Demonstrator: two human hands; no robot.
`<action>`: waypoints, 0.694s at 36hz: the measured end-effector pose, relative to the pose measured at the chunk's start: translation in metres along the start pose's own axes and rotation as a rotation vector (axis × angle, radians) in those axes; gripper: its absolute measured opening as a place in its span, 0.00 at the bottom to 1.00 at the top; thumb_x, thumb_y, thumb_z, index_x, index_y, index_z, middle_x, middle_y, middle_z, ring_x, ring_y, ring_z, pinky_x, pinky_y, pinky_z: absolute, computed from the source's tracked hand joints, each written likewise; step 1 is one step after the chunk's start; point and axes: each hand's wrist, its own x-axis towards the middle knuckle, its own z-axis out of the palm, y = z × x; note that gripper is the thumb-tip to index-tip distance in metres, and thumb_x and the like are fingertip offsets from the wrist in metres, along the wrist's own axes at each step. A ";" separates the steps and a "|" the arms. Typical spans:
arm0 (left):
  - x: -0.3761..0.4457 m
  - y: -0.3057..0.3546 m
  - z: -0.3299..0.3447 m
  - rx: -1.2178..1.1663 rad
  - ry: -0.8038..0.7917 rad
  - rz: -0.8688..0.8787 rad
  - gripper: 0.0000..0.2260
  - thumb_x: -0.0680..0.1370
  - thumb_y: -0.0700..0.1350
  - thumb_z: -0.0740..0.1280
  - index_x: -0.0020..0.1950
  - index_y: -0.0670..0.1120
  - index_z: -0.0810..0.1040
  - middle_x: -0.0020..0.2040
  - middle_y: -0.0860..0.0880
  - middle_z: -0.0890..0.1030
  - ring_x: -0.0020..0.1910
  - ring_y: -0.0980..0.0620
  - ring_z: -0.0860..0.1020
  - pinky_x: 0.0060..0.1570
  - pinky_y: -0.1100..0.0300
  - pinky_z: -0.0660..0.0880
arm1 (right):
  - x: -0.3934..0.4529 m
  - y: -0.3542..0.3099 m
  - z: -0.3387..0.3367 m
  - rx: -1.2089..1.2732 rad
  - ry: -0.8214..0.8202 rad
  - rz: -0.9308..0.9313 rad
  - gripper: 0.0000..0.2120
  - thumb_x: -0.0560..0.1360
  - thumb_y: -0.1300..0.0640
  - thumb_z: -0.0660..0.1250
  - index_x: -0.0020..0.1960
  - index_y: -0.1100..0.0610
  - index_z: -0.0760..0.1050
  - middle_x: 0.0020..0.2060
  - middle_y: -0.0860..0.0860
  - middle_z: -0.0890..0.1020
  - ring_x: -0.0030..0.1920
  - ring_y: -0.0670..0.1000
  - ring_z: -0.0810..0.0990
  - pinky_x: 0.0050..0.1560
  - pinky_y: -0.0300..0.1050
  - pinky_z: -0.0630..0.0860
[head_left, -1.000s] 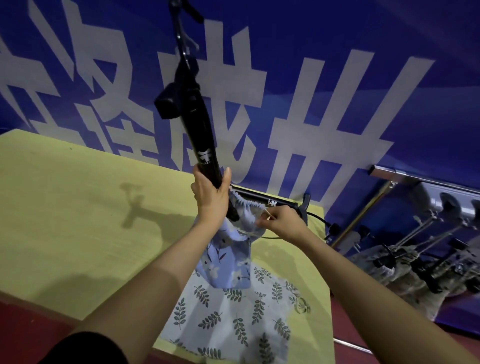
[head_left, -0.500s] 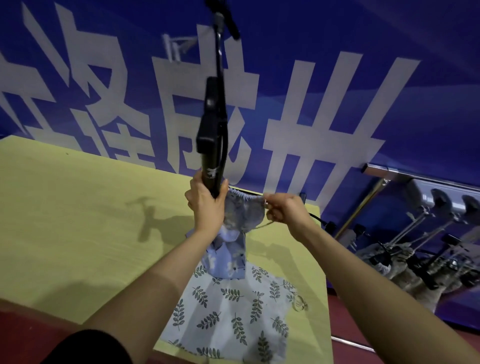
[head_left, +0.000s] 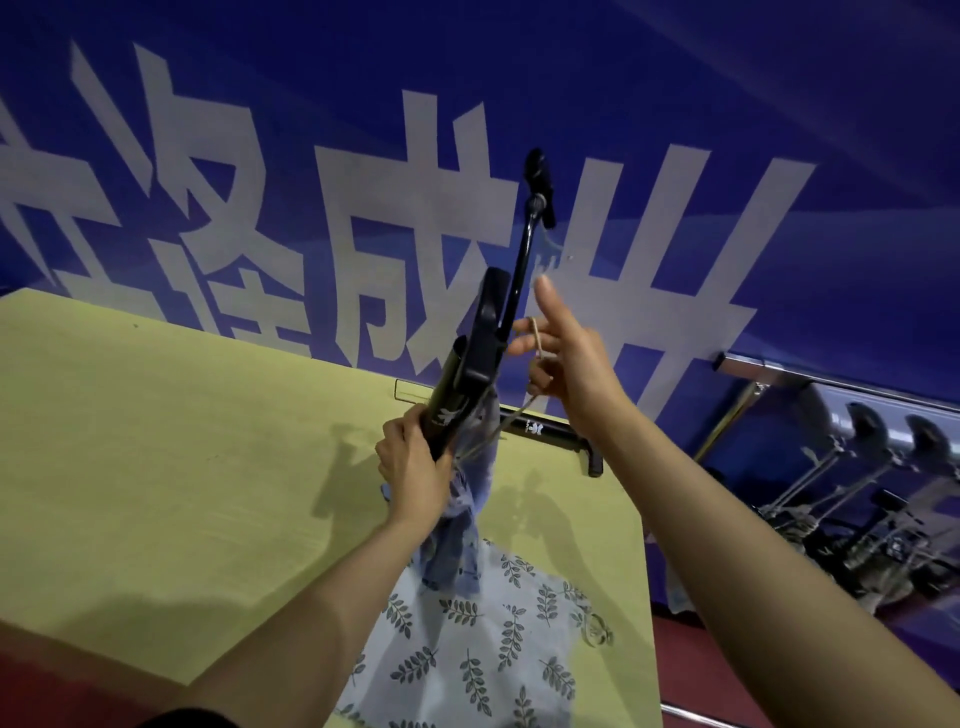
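Observation:
My left hand (head_left: 413, 467) grips the lower end of a black tube-shaped device (head_left: 475, 358), tilted up to the right with a thin rod and a black knob at its top. A blue patterned drawstring bag (head_left: 457, 530) hangs bunched round the device's lower end, under my left hand. My right hand (head_left: 566, 358) is raised beside the device, with the bag's beige drawstring (head_left: 537, 345) looped round its fingers and pulled taut; the index finger points up.
A yellow table (head_left: 182, 452) lies below. A leaf-patterned cloth (head_left: 467, 644) lies at its near right edge. A second black device (head_left: 550, 434) lies along the far edge. Several similar devices (head_left: 857, 525) are piled on the floor at the right. A blue banner wall stands behind.
My right hand has risen from the bag's mouth up beside the device, drawing the string taut. The device has tilted to the right, and the bag's mouth has closed up around it.

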 end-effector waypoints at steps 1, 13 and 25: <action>-0.001 -0.001 0.001 0.033 -0.011 0.000 0.23 0.74 0.38 0.69 0.67 0.43 0.67 0.62 0.40 0.68 0.60 0.37 0.67 0.55 0.47 0.68 | -0.001 -0.005 0.003 -0.047 -0.008 0.007 0.29 0.69 0.33 0.64 0.48 0.60 0.77 0.34 0.51 0.79 0.25 0.46 0.65 0.26 0.37 0.66; 0.000 -0.018 0.005 0.087 -0.123 0.164 0.26 0.75 0.53 0.68 0.67 0.41 0.68 0.60 0.37 0.68 0.56 0.37 0.69 0.53 0.47 0.70 | 0.003 0.004 0.017 -0.142 -0.015 -0.059 0.17 0.76 0.49 0.67 0.49 0.65 0.77 0.39 0.63 0.76 0.33 0.58 0.73 0.30 0.44 0.68; 0.011 0.008 -0.033 0.060 -0.089 0.401 0.34 0.73 0.61 0.66 0.71 0.45 0.60 0.65 0.46 0.70 0.64 0.47 0.66 0.60 0.53 0.68 | 0.011 0.035 0.028 -0.240 0.021 -0.010 0.13 0.76 0.53 0.68 0.42 0.63 0.74 0.26 0.51 0.72 0.21 0.41 0.71 0.23 0.34 0.68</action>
